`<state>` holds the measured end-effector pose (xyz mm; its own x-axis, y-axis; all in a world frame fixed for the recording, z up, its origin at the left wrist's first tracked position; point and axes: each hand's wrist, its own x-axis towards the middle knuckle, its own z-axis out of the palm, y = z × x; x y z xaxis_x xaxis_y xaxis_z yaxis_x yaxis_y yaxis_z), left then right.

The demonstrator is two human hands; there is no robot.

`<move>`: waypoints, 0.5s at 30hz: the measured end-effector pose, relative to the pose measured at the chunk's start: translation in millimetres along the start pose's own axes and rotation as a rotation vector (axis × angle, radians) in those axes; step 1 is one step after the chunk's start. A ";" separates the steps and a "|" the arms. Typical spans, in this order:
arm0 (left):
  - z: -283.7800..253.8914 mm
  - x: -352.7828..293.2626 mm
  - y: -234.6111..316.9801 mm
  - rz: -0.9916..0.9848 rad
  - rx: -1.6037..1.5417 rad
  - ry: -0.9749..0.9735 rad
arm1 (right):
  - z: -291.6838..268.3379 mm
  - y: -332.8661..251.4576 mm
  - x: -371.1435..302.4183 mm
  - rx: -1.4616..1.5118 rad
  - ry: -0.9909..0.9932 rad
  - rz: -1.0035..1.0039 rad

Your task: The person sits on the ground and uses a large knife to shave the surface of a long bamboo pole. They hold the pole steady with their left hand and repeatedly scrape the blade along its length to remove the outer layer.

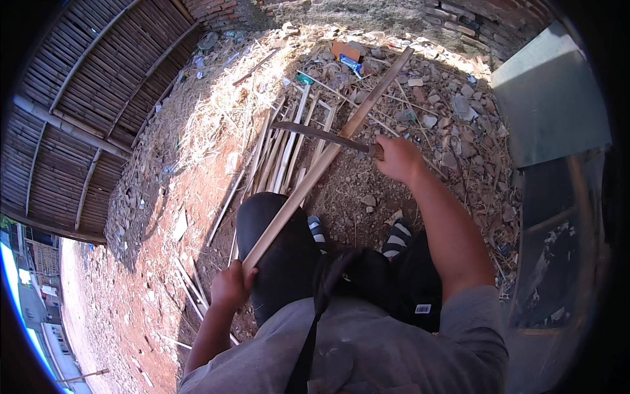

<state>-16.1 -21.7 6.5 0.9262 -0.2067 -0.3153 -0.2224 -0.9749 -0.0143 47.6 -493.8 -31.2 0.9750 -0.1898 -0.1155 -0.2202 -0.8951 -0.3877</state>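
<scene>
Left hand [230,287] grips a long strip [299,196], right hand [398,159] a machete [320,134] (pointing left).

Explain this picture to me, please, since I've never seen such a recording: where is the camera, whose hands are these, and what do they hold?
There is no machine here, just a person with two bare hands. The single picture comes from a wide camera on the head, looking down; its lens bends straight edges near the rim. The left hand grips the lower end of a long flat strip that slants across the left leg. The right hand holds a long-bladed knife crossing that strip. Beyond the knee, more thin strips lie on ground strewn with stones and straw.
</scene>
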 end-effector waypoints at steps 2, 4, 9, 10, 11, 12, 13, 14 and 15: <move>3.3 -2.1 1.1 0.002 -0.027 0.031 | -18.6 -5.8 -10.0 0.057 0.000 -0.026; 8.3 -1.0 -0.3 0.010 -0.004 0.044 | -24.7 -6.3 -16.4 0.045 -0.030 -0.044; 6.0 -0.8 -4.2 0.098 -0.071 0.096 | -26.4 -7.5 -16.2 -0.033 -0.032 -0.061; 6.8 -0.8 -5.4 0.099 -0.076 0.103 | -24.9 -10.2 -16.8 -0.049 -0.019 -0.066; 9.7 0.2 -6.1 0.101 -0.086 0.112 | -25.4 -15.8 -18.2 -0.069 -0.006 -0.071; 11.7 1.1 -6.6 0.103 -0.095 0.120 | -24.8 -22.0 -19.8 -0.089 0.007 -0.076; 12.3 1.7 -7.0 0.104 -0.091 0.120 | -20.9 -28.4 -22.3 -0.079 0.018 -0.136; 14.1 2.2 -7.1 0.104 -0.090 0.122 | -15.2 -35.9 -26.0 -0.073 0.028 -0.197; 15.1 2.3 -7.3 0.102 -0.087 0.122 | -10.3 -44.3 -29.9 -0.064 0.037 -0.259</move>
<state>-16.9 -13.8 -8.4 0.9314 -0.3085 -0.1934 -0.2950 -0.9507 0.0959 28.5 -452.6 -1.2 0.9993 0.0358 0.0137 0.0384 -0.9392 -0.3413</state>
